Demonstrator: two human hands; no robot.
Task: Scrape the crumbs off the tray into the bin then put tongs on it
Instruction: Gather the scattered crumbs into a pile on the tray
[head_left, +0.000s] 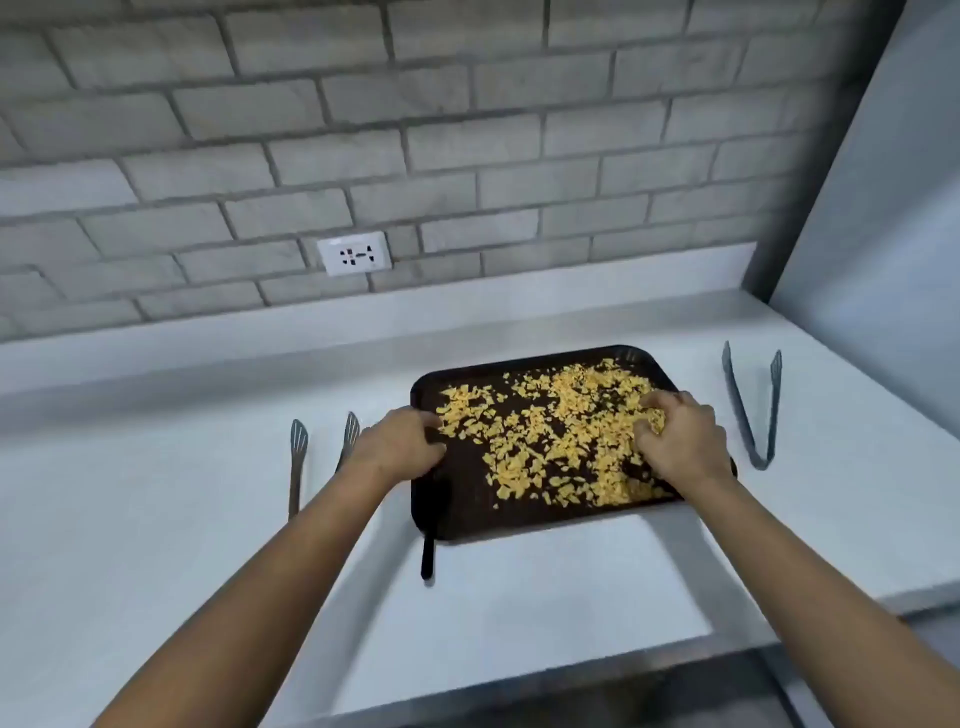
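The dark tray (467, 514) sits flat on the white table (156, 519), still covered in yellow crumbs (550, 441). The left hand (400, 441) has its fingers curled over the tray's left edge. The right hand (680, 436) is curled down into the crumbs on the right side. One pair of tongs (753, 405) lies right of the tray, another pair (298, 462) to the left, partly hidden behind the left hand.

Both forearms are extended forward from the lower edge of the view. The left hand (402, 441) is held palm down with its fingers curled at the fingertips. The right hand (678, 436) is held palm down, fingers curled inward.
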